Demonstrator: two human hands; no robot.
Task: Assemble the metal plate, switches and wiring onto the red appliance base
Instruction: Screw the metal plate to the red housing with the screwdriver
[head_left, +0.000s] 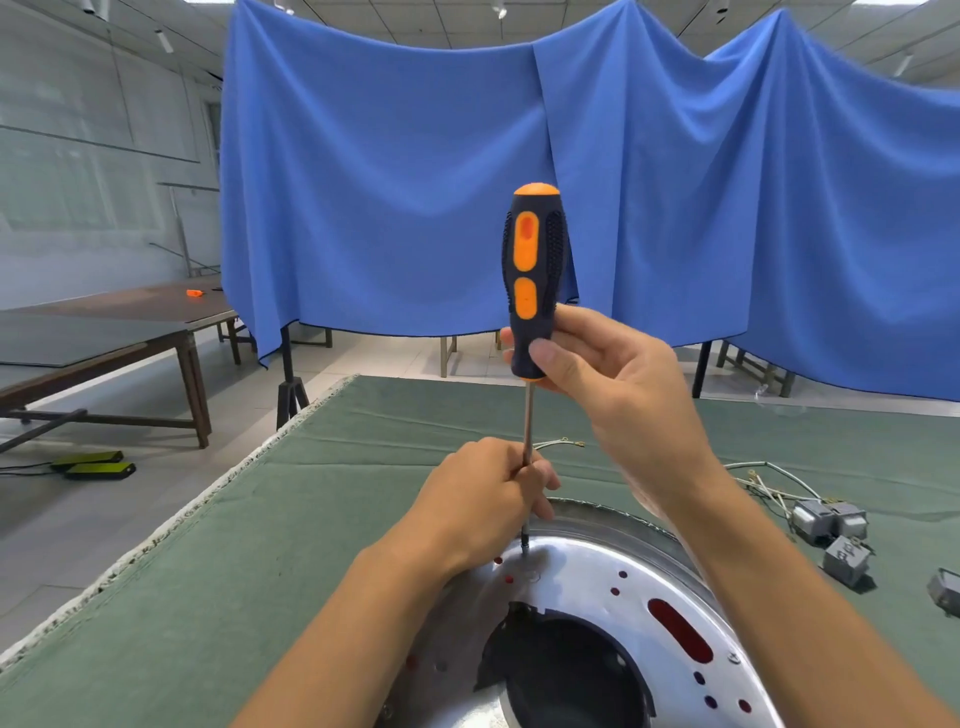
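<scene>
Near the front edge of the green mat (291, 519), the metal plate (587, 587) lies on the red appliance base, whose red shows only through the plate's holes and slot (679, 630). You stand the screwdriver (532, 280) upright with its tip on the plate's far rim. Your left hand (483, 499) pinches the steel shaft low down (fingers curled close around it), while your right hand (602, 364) grips the bottom of the black-and-orange handle. To the right, well apart from the plate, grey switches (831, 525) lie on the mat with loose wiring (769, 483) beside them. Beyond the table hangs a blue cloth (675, 208).
</scene>
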